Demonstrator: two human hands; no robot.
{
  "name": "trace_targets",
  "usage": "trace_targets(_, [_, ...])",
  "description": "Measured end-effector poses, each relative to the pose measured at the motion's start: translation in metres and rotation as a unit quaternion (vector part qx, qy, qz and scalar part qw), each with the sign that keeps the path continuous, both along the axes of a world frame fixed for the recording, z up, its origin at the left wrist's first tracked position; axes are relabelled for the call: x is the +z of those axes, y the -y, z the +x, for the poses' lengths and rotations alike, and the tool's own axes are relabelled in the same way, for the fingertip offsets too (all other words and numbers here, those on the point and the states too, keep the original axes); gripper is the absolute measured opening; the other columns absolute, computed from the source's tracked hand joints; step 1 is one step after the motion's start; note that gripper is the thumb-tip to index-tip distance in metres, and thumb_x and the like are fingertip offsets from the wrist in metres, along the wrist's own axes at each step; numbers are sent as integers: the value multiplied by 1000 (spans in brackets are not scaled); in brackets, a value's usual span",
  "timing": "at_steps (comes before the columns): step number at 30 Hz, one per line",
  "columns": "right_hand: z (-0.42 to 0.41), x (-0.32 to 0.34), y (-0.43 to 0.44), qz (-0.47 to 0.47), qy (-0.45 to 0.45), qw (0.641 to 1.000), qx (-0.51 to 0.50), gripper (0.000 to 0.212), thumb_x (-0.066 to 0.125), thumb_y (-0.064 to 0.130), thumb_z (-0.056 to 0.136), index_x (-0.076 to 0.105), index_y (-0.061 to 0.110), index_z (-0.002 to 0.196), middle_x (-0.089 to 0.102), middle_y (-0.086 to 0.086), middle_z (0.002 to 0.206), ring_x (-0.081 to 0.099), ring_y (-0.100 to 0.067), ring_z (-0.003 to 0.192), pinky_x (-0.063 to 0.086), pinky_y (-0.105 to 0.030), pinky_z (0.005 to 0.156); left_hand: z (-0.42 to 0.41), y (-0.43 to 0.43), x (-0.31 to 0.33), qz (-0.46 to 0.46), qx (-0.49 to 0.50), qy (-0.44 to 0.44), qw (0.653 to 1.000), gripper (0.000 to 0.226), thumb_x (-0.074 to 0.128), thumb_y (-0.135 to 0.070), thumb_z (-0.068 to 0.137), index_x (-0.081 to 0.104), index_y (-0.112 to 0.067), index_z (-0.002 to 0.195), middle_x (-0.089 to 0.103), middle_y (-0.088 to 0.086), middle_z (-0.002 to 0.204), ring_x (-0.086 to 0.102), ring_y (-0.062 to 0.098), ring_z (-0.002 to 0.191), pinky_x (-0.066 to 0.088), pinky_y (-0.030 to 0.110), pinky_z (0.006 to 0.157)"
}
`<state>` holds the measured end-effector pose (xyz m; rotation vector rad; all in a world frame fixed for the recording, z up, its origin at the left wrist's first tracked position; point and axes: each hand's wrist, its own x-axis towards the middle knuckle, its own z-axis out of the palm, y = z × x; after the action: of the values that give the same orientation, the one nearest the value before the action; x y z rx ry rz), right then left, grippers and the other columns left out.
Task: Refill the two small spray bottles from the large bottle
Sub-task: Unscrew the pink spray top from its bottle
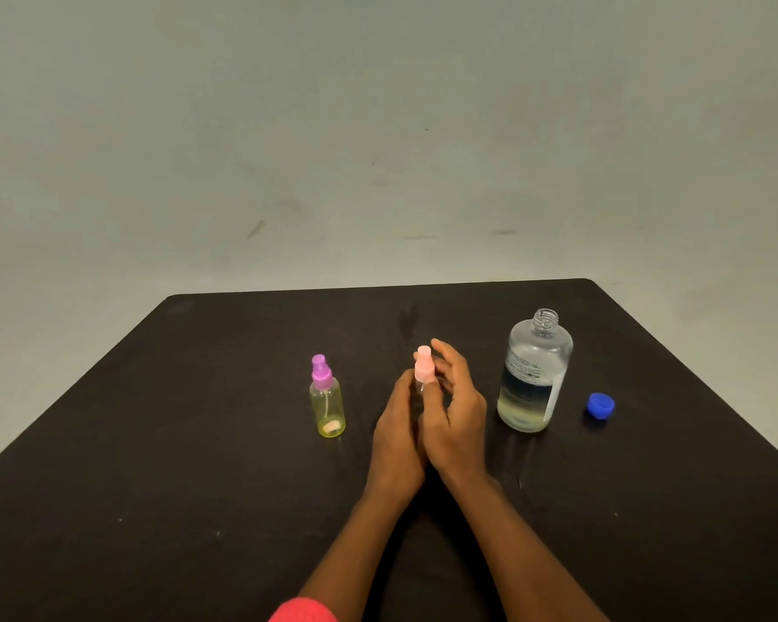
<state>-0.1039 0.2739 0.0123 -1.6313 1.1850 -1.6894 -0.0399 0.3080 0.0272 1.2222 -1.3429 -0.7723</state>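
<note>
A small spray bottle with a pink spray top [423, 365] stands at the table's middle, its body mostly hidden between my hands. My left hand [398, 430] wraps round its body. My right hand [457, 415] has thumb and fingers at the pink top. A second small spray bottle [327, 399] with a purple top holds yellowish liquid and stands upright to the left, untouched. The large clear bottle [533, 374] stands uncapped to the right, roughly a third full of pale liquid. Its blue cap [601, 405] lies on the table further right.
All of this rests on a dark table [198, 487], whose far edge meets a plain grey wall. A red sleeve edge [304, 611] shows at the bottom of the view.
</note>
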Motion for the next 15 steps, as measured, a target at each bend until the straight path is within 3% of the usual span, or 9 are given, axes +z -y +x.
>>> trace_targets(4, [-1, 5, -2, -7, -2, 1000, 11, 37, 55, 27, 98, 46, 29, 134, 62, 17, 115, 59, 1, 108, 48, -17, 91, 0, 0, -1, -3, -4, -24, 1000, 26, 44, -26, 101, 52, -48, 111, 65, -24, 103, 62, -4, 96, 47, 10, 75])
trace_targets(9, [0, 3, 3, -22, -6, 999, -24, 48, 68, 17, 86, 46, 28, 126, 60, 14, 103, 60, -4, 97, 45, -12, 84, -1, 0, -2, 10, 3, -53, 999, 34, 36, -28, 103, 59, -52, 97, 68, -16, 97, 64, 1, 88, 48, 14, 71])
trace_targets(12, [-1, 4, 2, -19, 2, 1000, -20, 42, 65, 13, 89, 47, 26, 125, 63, 15, 99, 60, 1, 96, 44, -8, 81, 0, -1, 0, 0, -2, -26, 1000, 30, 41, -26, 102, 53, -54, 102, 65, -24, 100, 63, -2, 92, 47, 12, 73])
trace_targets(15, [-1, 1, 2, -9, 1, 1000, -1, 34, 57, 19, 96, 49, 24, 128, 66, 16, 103, 63, 0, 98, 49, -15, 84, 0, 0, 0, 1, -5, -11, 1000, 28, 43, -29, 101, 48, -56, 106, 63, -29, 101, 62, -5, 94, 47, 9, 74])
